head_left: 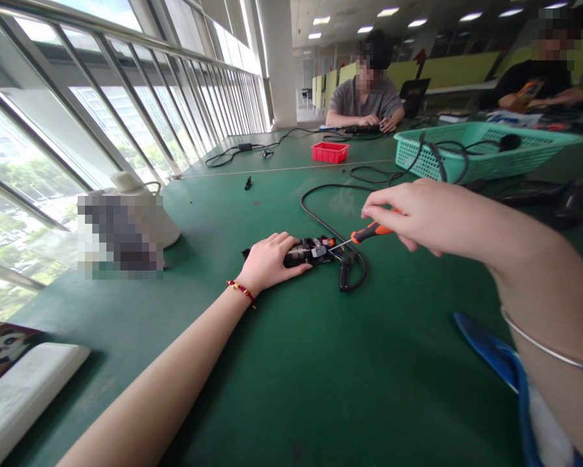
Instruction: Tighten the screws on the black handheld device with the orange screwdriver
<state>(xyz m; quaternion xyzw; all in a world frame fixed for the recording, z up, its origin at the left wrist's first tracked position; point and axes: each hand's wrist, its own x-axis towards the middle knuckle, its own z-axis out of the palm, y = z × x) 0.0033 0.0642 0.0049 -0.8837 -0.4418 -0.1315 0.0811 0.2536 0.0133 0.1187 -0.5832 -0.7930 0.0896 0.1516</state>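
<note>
My left hand (269,263) lies closed over a small black device (307,252) on the green table (291,363), pinning it down. Wires and an orange part show at the device's right end. My right hand (417,214) is closed on a screwdriver (369,232) with an orange and black handle. Its thin metal tip touches the device's right end. A black cable (320,207) runs from the device, loops beside it and trails toward the back of the table.
A teal basket (486,155) with black cables stands at the back right, a small red tray (329,152) at the back middle. A white object (140,207) sits at the left by the windows. Two other people sit at the far end. A blue thing (490,350) lies near my right arm.
</note>
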